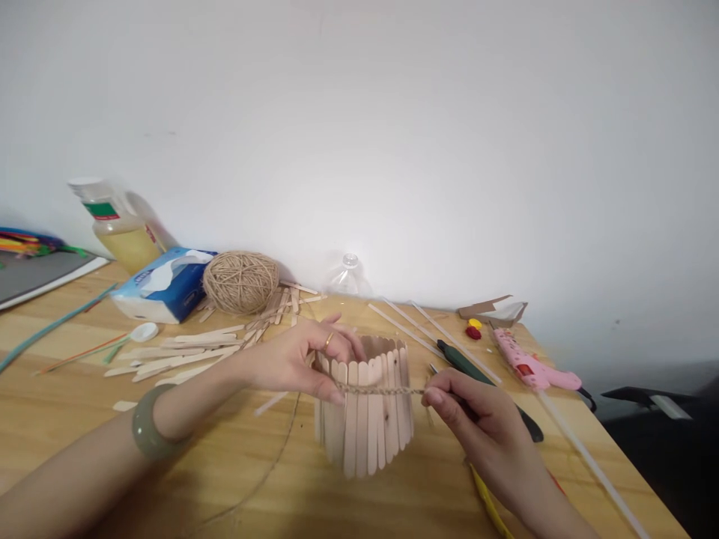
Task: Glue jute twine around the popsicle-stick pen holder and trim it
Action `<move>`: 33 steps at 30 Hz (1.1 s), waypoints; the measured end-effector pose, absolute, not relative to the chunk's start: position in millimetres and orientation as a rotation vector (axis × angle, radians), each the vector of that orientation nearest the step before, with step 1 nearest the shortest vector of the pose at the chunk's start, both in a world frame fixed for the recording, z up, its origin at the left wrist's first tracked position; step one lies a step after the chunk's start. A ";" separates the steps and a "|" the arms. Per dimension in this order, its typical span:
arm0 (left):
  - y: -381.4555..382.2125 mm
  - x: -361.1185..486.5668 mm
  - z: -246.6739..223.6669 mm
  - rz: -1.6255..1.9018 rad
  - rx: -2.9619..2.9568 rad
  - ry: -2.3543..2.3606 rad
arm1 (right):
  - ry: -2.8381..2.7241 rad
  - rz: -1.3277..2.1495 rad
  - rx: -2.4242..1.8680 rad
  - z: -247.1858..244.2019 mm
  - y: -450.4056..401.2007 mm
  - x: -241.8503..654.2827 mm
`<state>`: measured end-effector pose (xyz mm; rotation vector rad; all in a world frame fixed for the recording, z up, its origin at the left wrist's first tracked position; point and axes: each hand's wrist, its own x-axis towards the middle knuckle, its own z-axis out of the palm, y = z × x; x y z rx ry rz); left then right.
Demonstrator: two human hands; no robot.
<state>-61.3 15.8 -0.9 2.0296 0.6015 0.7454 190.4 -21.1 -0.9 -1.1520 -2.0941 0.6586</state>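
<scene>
We see a stick cup point(365, 430) in pale cream with brown knots, and a tan, plaited cord point(382, 390). Our bangle point(147, 421) is grey-green, our ring point(329, 340) gold. We have a tan twine ball point(241, 282), a blue and white tissue pack point(188, 290), a speckled pink glue gun point(536, 368) with a red patch, a dark green handle point(469, 364) and a honey-coloured, grained table point(348, 513)

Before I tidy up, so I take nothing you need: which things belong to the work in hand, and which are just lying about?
In the job:
wooden-stick container, left hand at its rim
braided cord, right hand pinching it
likely loose sticks and twine ball, similar-looking materials

Apparently just lying about:
tissue pack
bottle of yellow liquid
white cap
</scene>
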 end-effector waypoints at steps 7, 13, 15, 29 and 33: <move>15.9 -60.0 -1.8 0.716 2.058 0.574 | -2.116 0.479 -1.137 -2.2 -24.4 192.0; 16.9 -59.9 -4.8 0.687 2.042 0.550 | -2.111 0.456 -1.177 -0.5 -25.1 190.5; 18.3 -59.3 -6.2 0.708 2.012 0.492 | -2.113 0.514 -1.222 0.8 -24.7 188.8; 17.3 -57.6 -1.8 0.655 1.969 0.430 | -1.848 0.840 -1.340 -3.3 -26.5 186.1; 17.1 -58.4 -1.6 0.603 1.987 0.444 | -1.828 0.857 -1.351 -4.8 -26.4 186.2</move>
